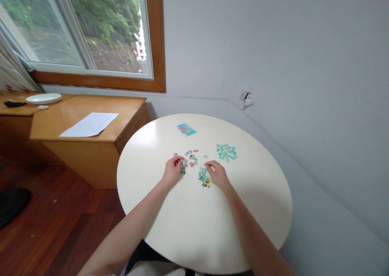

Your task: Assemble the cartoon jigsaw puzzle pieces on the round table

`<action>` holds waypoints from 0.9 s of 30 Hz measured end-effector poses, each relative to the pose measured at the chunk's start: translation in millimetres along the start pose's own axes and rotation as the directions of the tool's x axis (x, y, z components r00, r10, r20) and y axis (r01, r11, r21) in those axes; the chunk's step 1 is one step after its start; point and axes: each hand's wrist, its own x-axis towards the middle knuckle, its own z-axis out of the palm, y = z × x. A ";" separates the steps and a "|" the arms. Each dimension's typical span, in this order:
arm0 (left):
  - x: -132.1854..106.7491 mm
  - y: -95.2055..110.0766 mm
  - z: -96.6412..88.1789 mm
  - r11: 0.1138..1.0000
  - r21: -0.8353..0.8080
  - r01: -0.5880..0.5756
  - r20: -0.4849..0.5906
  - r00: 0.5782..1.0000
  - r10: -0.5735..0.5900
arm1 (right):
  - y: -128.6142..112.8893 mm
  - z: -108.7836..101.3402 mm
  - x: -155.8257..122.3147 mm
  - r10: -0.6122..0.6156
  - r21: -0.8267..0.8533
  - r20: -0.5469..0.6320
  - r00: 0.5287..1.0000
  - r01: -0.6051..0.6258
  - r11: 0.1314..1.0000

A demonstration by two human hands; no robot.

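My left hand is closed, thumb and fingers drawn together, beside a small group of dark green puzzle pieces. Whatever its fingertips pinch is too small to make out. My right hand is closed in a pinch just above the joined part of a jigsaw puzzle, which shows a yellow cartoon figure on teal. What lies between those fingertips I cannot make out. Loose pink and multicoloured puzzle pieces lie between and beyond the hands. A single pale green puzzle piece rests near the right fingertips.
A spread of teal puzzle pieces lies at the right of the round white table. The picture card is at the far side. On the left stands a wooden desk bearing white paper and a white plate.
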 end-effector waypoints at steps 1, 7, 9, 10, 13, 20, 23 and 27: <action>-0.1 0.3 -0.2 1.000 0.003 -0.001 -0.001 1.000 0.001 | 0.0 -0.1 0.0 0.000 -0.002 -0.001 1.000 0.000 1.000; -0.4 4.2 -1.4 1.000 -0.007 0.000 0.007 1.000 0.000 | 1.3 0.1 0.5 0.006 -0.012 0.000 1.000 -0.006 1.000; -0.6 5.8 -2.1 1.000 -0.007 -0.005 0.011 1.000 0.005 | 1.9 0.3 0.7 0.004 -0.014 0.001 1.000 -0.004 1.000; -0.7 6.6 -2.4 1.000 -0.006 -0.007 0.012 1.000 0.007 | 2.0 0.4 0.8 0.005 -0.015 0.001 1.000 -0.005 1.000; -0.9 8.3 -3.2 1.000 -0.003 -0.008 0.018 1.000 0.008 | 1.7 0.6 0.9 0.012 -0.021 0.006 1.000 -0.011 1.000; -0.3 8.4 -3.3 0.999 -0.052 0.004 0.029 1.000 -0.002 | 0.6 1.0 1.1 0.017 -0.003 -0.008 1.000 -0.017 1.000; -0.2 7.5 -3.4 0.998 -0.057 0.007 0.041 0.999 -0.004 | 1.2 1.0 0.9 0.018 -0.002 -0.010 1.000 -0.018 1.000; -1.1 6.2 -3.2 1.000 -0.020 -0.002 0.070 0.998 0.004 | 0.9 0.5 0.6 0.013 0.000 -0.020 1.000 -0.013 1.000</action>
